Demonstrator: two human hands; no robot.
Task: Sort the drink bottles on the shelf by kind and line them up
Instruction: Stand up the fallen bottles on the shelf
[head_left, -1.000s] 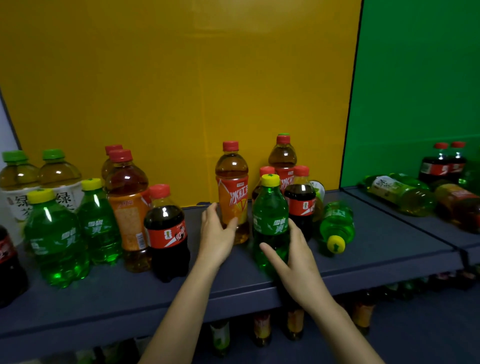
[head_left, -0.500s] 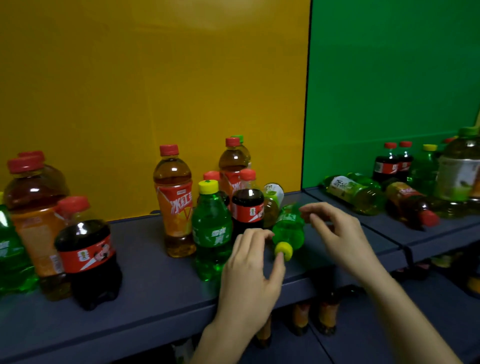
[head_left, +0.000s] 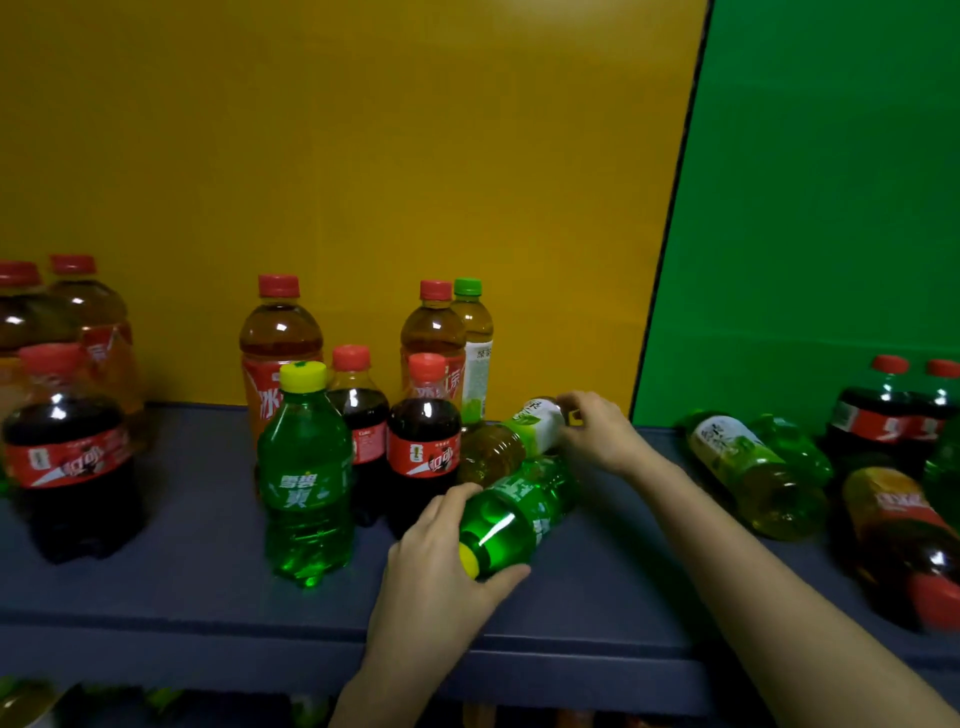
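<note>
Gripping the soda bottle near its cap with my left hand, my right hand clasps the tea bottle; both likely heavy, slick.

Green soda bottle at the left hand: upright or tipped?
Tipped. The green soda bottle lies sideways on the shelf, yellow cap toward camera, left hand gripping it.

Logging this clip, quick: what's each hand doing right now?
Left hand: grips the lying green soda bottle.
Right hand: grips the lying tea bottle behind it.

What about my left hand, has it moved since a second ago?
Yes: the left hand crossed from left of the upright green bottle to its right.
</note>
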